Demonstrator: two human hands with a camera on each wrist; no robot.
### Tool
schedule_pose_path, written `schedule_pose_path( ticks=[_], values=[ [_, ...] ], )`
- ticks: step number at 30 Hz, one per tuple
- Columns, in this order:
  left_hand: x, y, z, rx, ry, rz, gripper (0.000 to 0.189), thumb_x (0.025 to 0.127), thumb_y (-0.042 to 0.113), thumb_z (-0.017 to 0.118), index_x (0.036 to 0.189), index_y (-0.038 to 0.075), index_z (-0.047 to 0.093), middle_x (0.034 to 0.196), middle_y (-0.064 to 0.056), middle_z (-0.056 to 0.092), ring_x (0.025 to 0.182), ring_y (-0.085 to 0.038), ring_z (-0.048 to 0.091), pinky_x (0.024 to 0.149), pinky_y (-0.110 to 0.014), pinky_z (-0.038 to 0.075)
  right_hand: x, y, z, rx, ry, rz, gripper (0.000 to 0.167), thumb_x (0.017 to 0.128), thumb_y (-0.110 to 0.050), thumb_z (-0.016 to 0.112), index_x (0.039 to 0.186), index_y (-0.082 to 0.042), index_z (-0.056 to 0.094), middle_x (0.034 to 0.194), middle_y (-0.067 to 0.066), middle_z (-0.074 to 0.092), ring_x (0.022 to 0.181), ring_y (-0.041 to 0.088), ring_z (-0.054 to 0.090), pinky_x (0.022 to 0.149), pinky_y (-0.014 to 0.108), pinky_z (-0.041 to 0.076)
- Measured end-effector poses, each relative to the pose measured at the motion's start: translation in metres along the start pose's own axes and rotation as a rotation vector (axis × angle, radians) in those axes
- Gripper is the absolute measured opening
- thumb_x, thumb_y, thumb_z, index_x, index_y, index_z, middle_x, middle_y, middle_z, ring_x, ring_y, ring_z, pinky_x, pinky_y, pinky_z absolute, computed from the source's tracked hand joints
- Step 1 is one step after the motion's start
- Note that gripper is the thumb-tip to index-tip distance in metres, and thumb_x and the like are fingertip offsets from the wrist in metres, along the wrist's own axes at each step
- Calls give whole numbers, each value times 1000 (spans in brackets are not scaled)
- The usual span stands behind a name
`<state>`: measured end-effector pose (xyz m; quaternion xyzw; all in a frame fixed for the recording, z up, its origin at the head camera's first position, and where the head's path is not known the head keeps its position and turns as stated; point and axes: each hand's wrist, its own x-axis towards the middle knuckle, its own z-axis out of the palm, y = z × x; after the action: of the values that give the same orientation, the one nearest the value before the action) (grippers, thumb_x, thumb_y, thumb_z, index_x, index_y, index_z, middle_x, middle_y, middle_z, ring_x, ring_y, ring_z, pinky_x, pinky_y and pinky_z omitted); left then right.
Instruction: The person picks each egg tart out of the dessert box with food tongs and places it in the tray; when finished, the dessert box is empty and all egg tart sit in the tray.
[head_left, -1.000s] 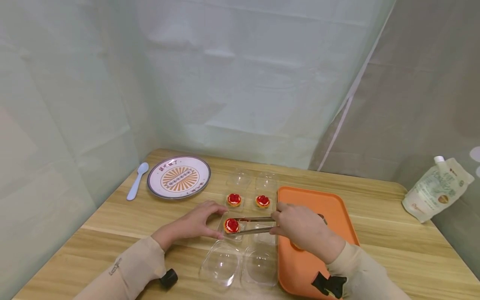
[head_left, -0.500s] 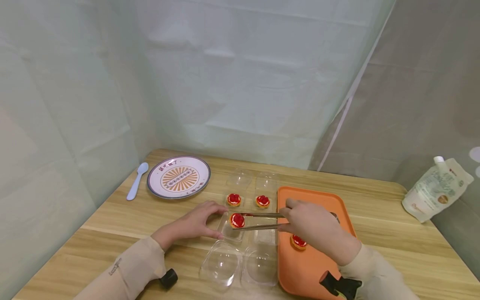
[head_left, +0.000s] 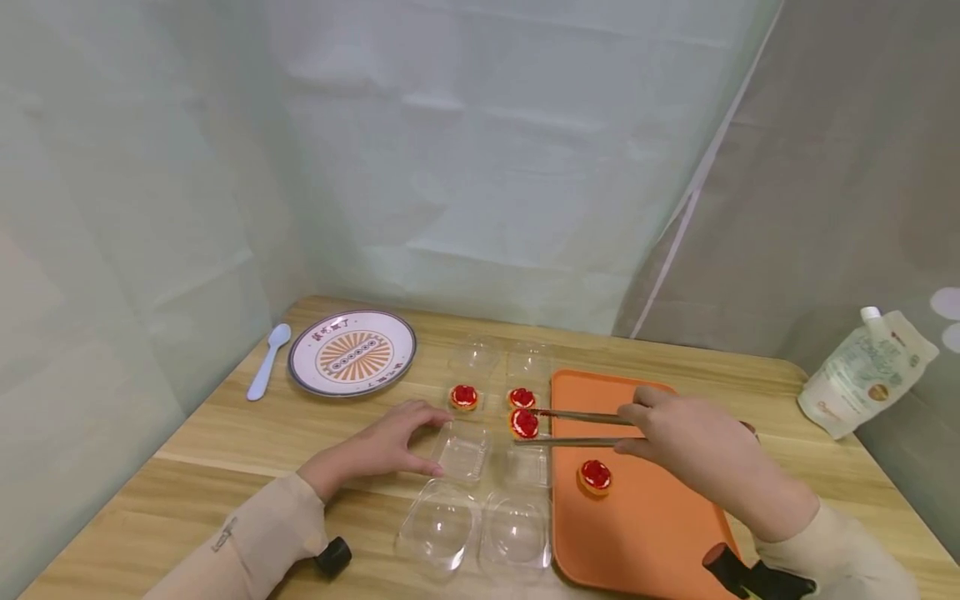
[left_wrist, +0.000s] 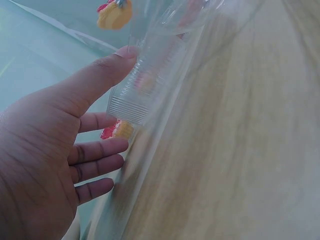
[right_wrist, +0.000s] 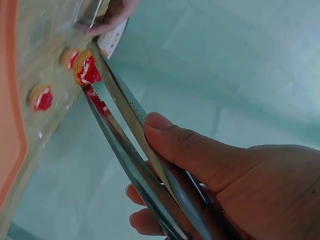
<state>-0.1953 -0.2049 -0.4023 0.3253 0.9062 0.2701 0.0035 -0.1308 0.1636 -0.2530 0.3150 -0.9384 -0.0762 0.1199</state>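
While R hand point(head_left: 697, 446) grips tongs point(head_left: 581, 442) w/ tart point(head_left: 524, 423) btwn tips, L hand point(head_left: 386, 439) spread at clear box point(head_left: 462, 452) left of tart

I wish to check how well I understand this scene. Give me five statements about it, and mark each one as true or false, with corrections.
1. The right hand holds metal tongs. True.
2. Two tarts lie on the orange tray. False: only one tart lies there.
3. A spouted pouch is right of the tray. True.
4. The blue spoon lies on the plate. False: it lies left of the plate.
5. The plastic container beside the left hand holds a tart. False: no tart is inside.
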Motion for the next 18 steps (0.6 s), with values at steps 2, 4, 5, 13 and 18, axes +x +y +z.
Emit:
schedule_pose_path(
  ticks=[2,4,5,13,18],
  values=[
    [0,0,0,1,-3,0,71,73,49,78,129,11,57,120,0,61,114,-19,53,102,-44,44,-5,7,0,11,-22,16,30,77,-39,75,97,-17,72,76,-7,51,53,0,39,43,15,32],
    [0,0,1,2,-5,-2,71,73,50,78,129,11,57,120,0,61,114,-20,53,102,-44,44,-11,14,0,21,-43,36,29,77,-39,75,96,-17,72,76,-8,50,54,0,38,44,16,33],
    [0,0,1,1,-6,-2,71,73,50,78,129,11,57,120,0,61,114,-20,53,102,-44,44,-14,17,1,21,-51,44,29,77,-39,75,95,-18,72,76,-8,49,55,0,38,45,16,33],
    [1,0,0,-6,-5,-5,70,73,49,78,129,11,57,120,0,61,113,-18,53,102,-43,44,-37,39,6,15,-49,101,26,76,-42,75,92,-22,72,73,-12,46,55,-2,36,45,18,31],
    [1,0,0,-12,-8,-14,71,73,50,78,129,12,57,120,0,61,113,-19,53,102,-44,44,-50,48,9,-23,31,81,25,72,-40,78,88,-22,73,70,-14,44,53,-4,35,44,17,32]
  ],
)
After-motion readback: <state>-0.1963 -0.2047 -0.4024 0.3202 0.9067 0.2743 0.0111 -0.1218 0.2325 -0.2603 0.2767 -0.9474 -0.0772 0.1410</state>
